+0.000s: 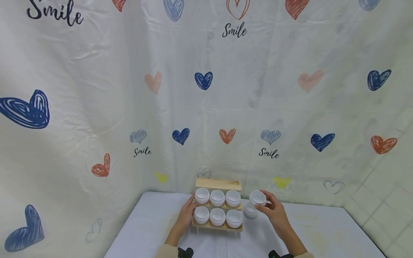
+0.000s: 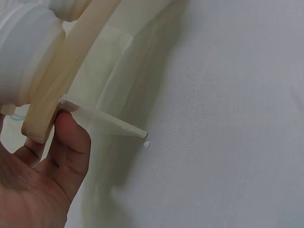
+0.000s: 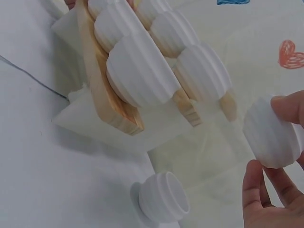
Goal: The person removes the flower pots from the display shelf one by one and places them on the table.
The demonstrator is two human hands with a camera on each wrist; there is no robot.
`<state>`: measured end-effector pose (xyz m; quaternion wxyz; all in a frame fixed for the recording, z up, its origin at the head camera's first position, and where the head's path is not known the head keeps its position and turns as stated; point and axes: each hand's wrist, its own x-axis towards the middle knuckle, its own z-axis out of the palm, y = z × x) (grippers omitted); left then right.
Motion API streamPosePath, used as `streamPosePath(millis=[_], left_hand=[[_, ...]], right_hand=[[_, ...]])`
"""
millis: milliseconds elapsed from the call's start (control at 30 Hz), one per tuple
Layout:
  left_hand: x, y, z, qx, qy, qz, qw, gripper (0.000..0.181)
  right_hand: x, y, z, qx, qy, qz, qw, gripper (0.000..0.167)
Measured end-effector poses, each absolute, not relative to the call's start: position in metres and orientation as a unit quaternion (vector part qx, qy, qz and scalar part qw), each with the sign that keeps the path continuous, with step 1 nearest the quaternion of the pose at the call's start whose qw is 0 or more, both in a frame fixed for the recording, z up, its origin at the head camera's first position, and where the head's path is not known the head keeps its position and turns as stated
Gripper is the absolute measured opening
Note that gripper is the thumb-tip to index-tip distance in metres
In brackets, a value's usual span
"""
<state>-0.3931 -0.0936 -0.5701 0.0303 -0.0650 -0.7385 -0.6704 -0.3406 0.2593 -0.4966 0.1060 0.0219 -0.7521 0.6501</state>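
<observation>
A two-tier wooden rack bears several small white ribbed pots in two rows of three. My left hand grips the rack's left end; in the left wrist view its fingers curl at the board's end, beside a translucent support. To the right of the rack, my right hand holds a white pot off the table between thumb and fingers. Another white pot stands on the table below it, partly hidden in the head view.
The table has a white cloth. Behind it hangs a pale curtain printed with hearts and "Smile". A thin dark cord lies on the cloth near the rack in the right wrist view.
</observation>
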Motion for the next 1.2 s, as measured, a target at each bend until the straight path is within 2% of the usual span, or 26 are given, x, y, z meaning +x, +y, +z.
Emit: streamPosePath(millis=[567,1200], left_hand=[[-0.395,-0.098,-0.573,-0.059,-0.757,-0.650,0.015,0.061],[-0.397,-0.100,-0.576,-0.058,-0.748,-0.662,-0.005,0.064]], right_hand=[[-0.354,0.274,-0.515,-0.025,-0.776,0.625,0.083,0.075],[-0.354,0.283,-0.528,-0.048,-0.786,0.609,0.095,0.076]])
